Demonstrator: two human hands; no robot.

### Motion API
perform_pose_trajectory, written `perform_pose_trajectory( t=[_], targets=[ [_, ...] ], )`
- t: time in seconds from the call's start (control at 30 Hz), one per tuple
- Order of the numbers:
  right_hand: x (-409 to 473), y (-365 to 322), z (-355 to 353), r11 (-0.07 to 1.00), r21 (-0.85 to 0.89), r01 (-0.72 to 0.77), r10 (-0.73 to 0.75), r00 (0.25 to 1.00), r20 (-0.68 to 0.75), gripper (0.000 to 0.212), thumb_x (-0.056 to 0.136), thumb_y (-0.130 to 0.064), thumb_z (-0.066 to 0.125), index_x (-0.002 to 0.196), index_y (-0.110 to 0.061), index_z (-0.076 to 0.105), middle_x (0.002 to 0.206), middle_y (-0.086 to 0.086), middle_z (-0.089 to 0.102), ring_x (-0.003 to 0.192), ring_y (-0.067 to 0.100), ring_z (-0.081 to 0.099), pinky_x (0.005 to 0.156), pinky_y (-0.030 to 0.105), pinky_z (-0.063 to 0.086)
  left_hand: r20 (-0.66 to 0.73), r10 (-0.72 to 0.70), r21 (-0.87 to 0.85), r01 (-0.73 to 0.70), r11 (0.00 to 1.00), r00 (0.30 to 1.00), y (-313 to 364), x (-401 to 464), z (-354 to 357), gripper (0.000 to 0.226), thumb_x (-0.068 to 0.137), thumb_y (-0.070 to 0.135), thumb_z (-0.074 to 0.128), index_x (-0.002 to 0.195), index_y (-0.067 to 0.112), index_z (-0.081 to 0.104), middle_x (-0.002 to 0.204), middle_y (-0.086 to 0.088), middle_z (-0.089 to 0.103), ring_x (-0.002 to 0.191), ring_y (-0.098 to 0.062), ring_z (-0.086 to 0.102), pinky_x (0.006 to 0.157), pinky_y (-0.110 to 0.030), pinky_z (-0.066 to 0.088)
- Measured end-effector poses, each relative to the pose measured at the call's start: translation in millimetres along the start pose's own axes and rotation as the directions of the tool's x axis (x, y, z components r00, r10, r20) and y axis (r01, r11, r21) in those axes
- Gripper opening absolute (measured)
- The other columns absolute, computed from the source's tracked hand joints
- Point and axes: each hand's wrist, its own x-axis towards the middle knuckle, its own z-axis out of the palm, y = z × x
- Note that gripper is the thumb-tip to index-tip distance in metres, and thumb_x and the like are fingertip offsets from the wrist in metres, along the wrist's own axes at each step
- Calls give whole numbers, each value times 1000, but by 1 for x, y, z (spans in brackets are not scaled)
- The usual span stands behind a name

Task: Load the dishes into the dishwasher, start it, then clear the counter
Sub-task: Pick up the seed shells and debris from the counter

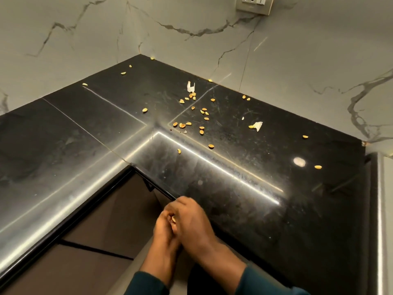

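Both hands [180,224] cupped together around small yellow-tan shells [173,219], more scattered across glossy black counter [244,209].

— What are the walls [297,60] like?

— Pale marble-look slabs with dark grey veins. Two of them meet in a corner at the far end. A vertical seam runs down the right-hand slab.

— Anything mounted there?

— A socket [254,4] with a white switch, at the top edge of the right wall, partly cut off.

— And the light?

— Soft and warm. A round lamp glare [299,162] and long bright streaks lie on glossy black stone.

— Below that?

— Dark brown cabinet fronts [110,220] with black edging, meeting at an inner corner.

— On the far right?

— A metal-grey upright edge [382,209]; I cannot tell what it belongs to.
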Motion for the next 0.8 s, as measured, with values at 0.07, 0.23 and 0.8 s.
perform_pose_trajectory(
  t=[0.07,0.23,0.8],
  targets=[
    [22,12,-12,999,-29,-37,33,992,-120,27,83,-9,57,105,-17,71,100,1,65,93,17,59,81,27,46,-56,19,18,-18,1000,998,3,11,4,36,101,25,34,75,10,54,49,-3,58,58,-15,53,56,-24,47],
    [94,58,-53,964,-55,-259,224,908,-355,25,87,1,56,106,-7,71,104,14,68,98,30,62,85,33,45,-46,94,75,-90,993,995,31,21,15,33,100,25,35,78,10,55,51,-1,59,65,-16,49,62,-25,39],
    [166,10,27,885,-365,-289,204,945,-255,17,84,-13,66,99,-18,61,105,-1,56,98,19,53,57,29,50,257,-23,258,-46,965,966,191,87,106,32,100,24,36,83,10,58,61,-2,65,56,-10,63,65,-24,48]
  ],
)
